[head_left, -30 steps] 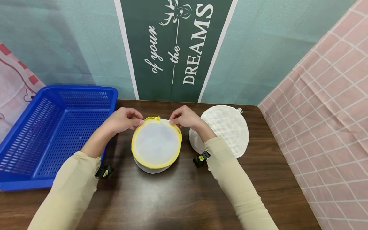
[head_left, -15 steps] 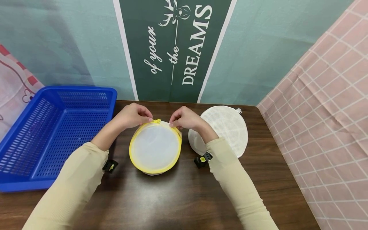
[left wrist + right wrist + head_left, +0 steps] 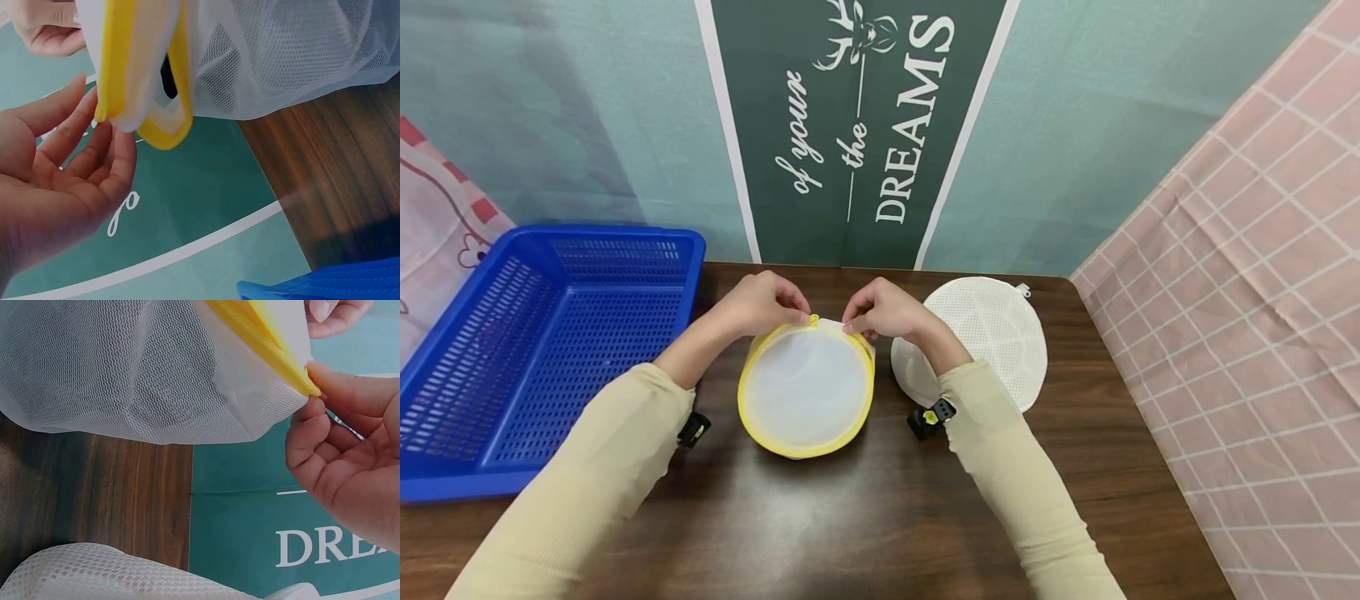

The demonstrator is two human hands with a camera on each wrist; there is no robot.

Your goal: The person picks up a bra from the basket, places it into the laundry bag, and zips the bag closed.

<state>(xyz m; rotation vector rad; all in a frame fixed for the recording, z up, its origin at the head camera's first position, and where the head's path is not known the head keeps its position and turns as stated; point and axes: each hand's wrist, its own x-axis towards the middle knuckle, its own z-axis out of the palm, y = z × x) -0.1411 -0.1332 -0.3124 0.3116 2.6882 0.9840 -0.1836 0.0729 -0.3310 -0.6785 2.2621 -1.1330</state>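
A round white mesh laundry bag (image 3: 805,387) with a yellow zipper rim stands on the table between the hands. My left hand (image 3: 765,302) has its thumb and fingers at the small yellow zipper pull (image 3: 814,319) at the rim's far edge and pinches there. In the left wrist view a yellow zipper edge (image 3: 167,134) hangs apart from the rim, with a dark gap between. My right hand (image 3: 883,308) pinches the rim a little to the right; in the right wrist view its thumb and forefinger grip the yellow corner (image 3: 306,386).
A second white mesh bag (image 3: 1000,333) lies on the dark wood table (image 3: 820,533) at the right, partly under the right forearm. At the left stands a blue perforated basket (image 3: 602,325). A printed cloth backdrop (image 3: 1060,142) rises behind the table.
My left hand has moved right along the rim to the zipper pull. The bag's top has tilted slightly toward the near side. The right hand has stayed nearly in place.
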